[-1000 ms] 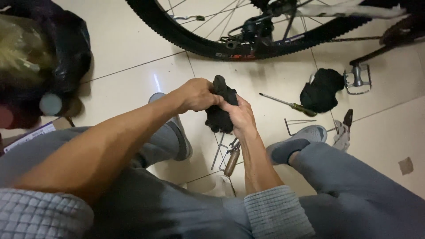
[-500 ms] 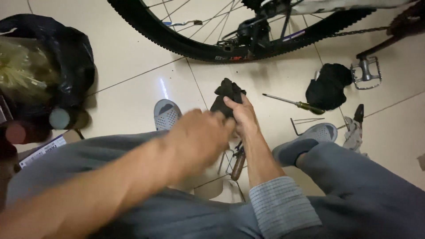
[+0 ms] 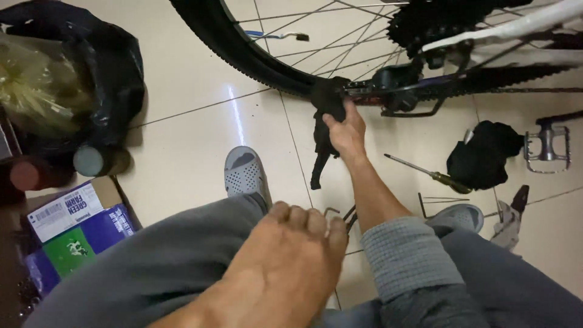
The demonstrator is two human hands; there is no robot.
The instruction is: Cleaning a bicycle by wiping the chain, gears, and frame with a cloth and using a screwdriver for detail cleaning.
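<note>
My right hand (image 3: 347,132) holds a black rag (image 3: 325,130) up against the lower rim of a bicycle wheel (image 3: 255,58), close to the rear derailleur (image 3: 404,82). The rag's loose end hangs down toward the floor. My left hand (image 3: 291,255) rests flat on my left knee, fingers together, holding nothing. Both legs wear grey trousers, and the right forearm has a grey knit cuff (image 3: 404,255).
A screwdriver (image 3: 425,173), another black cloth (image 3: 483,155), a metal pedal (image 3: 546,149) and pliers (image 3: 510,212) lie on the tiled floor at right. Grey clogs (image 3: 246,173) are on my feet. A black bag (image 3: 67,79), bottles and a cardboard box (image 3: 67,228) sit at left.
My right hand has reached forward with the rag from in front of my knees up to the wheel. My left hand let go of the rag and dropped onto my knee.
</note>
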